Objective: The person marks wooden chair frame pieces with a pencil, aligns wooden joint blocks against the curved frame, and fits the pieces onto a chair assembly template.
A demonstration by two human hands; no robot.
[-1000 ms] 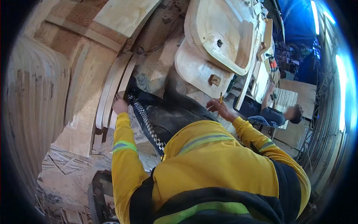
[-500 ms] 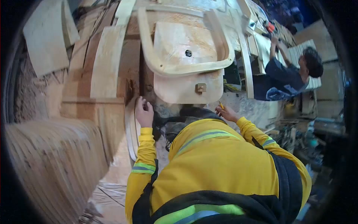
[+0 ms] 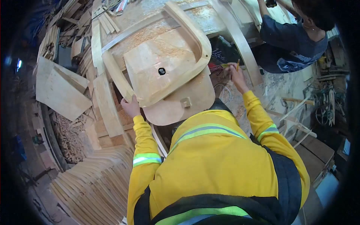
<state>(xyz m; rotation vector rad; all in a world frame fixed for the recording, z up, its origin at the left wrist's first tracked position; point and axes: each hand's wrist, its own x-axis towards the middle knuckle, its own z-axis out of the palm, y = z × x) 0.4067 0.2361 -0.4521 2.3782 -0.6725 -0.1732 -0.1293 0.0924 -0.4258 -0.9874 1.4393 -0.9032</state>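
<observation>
A U-shaped, curved wooden frame [image 3: 172,84] lies over a light wooden panel [image 3: 144,62] that has a dark round hole. My left hand [image 3: 131,108] grips the frame's near left corner, with the thumb against the wood. My right hand [image 3: 239,79] is closed around a yellow pencil [image 3: 238,65], which points up. Near that hand is a thin red and green item [image 3: 219,68] whose kind I cannot make out. Below the frame, a rounded board [image 3: 195,98] with a small square wooden block [image 3: 186,102] sticks out toward my body.
A co-worker in a dark shirt [image 3: 292,45] is at the upper right beside a long curved plank [image 3: 240,41]. Stacked curved boards [image 3: 97,180] stand at the lower left. Bent plywood sheets [image 3: 62,92] and wood shavings [image 3: 69,138] lie farther left.
My view has turned. My left hand has moved up onto the curved frame's corner. My right hand, still with the pencil, has risen and reached forward beside the frame.
</observation>
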